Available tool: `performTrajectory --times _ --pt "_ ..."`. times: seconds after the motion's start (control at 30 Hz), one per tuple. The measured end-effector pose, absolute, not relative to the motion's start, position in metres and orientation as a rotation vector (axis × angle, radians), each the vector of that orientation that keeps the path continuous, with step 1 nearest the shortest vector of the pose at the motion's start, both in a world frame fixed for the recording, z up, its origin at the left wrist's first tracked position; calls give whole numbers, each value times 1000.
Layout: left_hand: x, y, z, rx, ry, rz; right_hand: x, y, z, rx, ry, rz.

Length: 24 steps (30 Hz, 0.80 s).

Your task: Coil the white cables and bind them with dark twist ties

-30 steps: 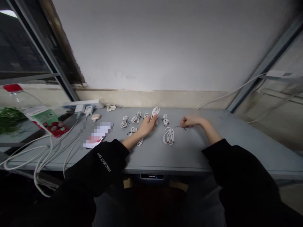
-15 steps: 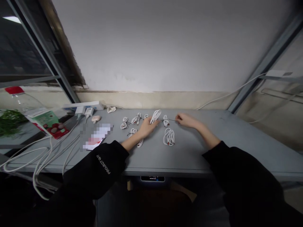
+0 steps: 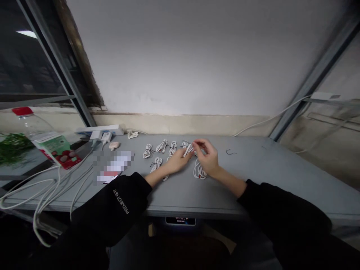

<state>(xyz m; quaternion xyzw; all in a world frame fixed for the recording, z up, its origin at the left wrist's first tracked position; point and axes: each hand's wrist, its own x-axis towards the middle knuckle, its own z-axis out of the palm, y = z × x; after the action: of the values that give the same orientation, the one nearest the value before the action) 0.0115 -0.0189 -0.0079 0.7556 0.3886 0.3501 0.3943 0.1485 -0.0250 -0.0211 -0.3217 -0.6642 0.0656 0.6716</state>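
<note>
Set against a pale wall [image 3: 180, 63], along a grey table [image 3: 174, 197] running wide to both sides; holding in the left hand [image 3: 179, 161], between thumb and fingers over the table's middle, a white cable bundle [image 3: 188, 150] slanted along its long axis, pointing with its far end away and to the right. Curling the right hand [image 3: 207, 154] at that far end, impossible to tell whether gripping anything; with a thin black tie [image 3: 231, 153] farther right on the table.
</note>
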Motion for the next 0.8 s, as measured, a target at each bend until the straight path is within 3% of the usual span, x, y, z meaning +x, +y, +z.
performTrajectory --times 0.33,0.8 --pt "9 -21 -1 1532 819 1037 148 -16 -32 -719 -1580 474" --pt "0 -20 -2 2122 1030 1261 152 -6 -35 -764 -1431 548"
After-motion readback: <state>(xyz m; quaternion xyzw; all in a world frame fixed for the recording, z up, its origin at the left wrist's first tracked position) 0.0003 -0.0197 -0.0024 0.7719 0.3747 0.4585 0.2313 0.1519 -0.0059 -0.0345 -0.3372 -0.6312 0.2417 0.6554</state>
